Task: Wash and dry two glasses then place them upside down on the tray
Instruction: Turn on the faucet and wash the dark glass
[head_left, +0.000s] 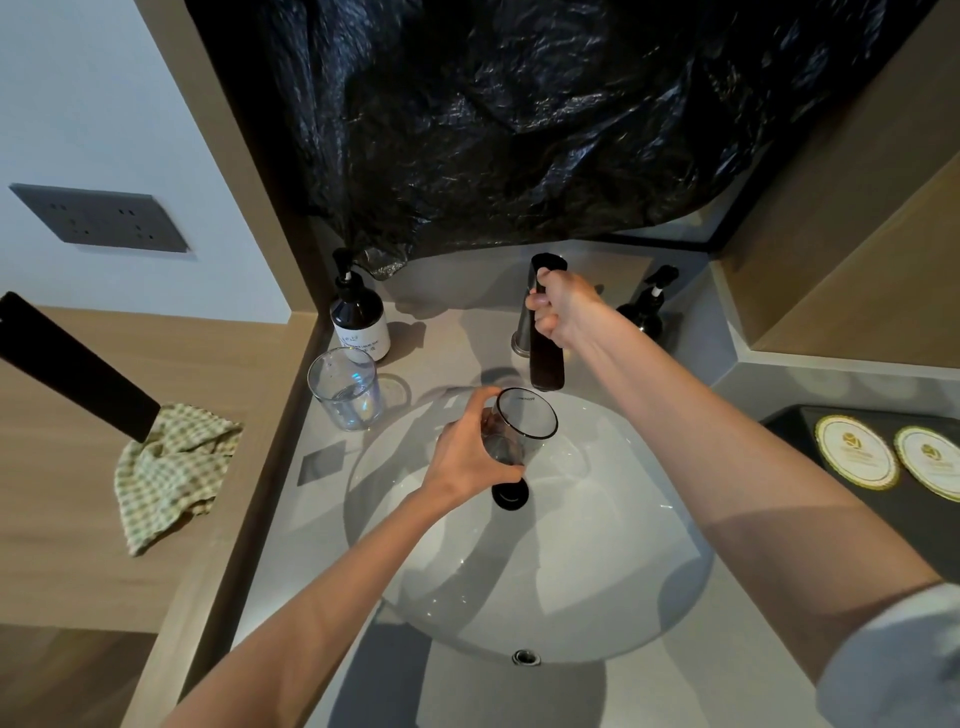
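Two bare forearms reach in from the bottom edge, the right one coming out of a pale sleeve, and both cross over the white sink basin.

The left hand grasps a clear glass, with the thumb and fingers curled round its lower body. The glass is held above the basin's rear half, tilted so that its dark-rimmed mouth faces up and back toward the faucet. The mouth sits just below and in front of the spout's tip. Under the glass is the black drain stopper, near the basin's middle.

The right hand is clenched round the top of the faucet, behind the basin's rear rim.

The second glass stands upright on the grey counter at the basin's left rear. Behind it is a dark pump bottle with a white label. Another pump bottle stands at the basin's right rear.

The dark tray lies to the right of the basin and holds two round gold-edged coasters.

A green checked cloth is crumpled on the wooden ledge left of the basin. Black plastic sheeting hangs on the wall behind the basin.
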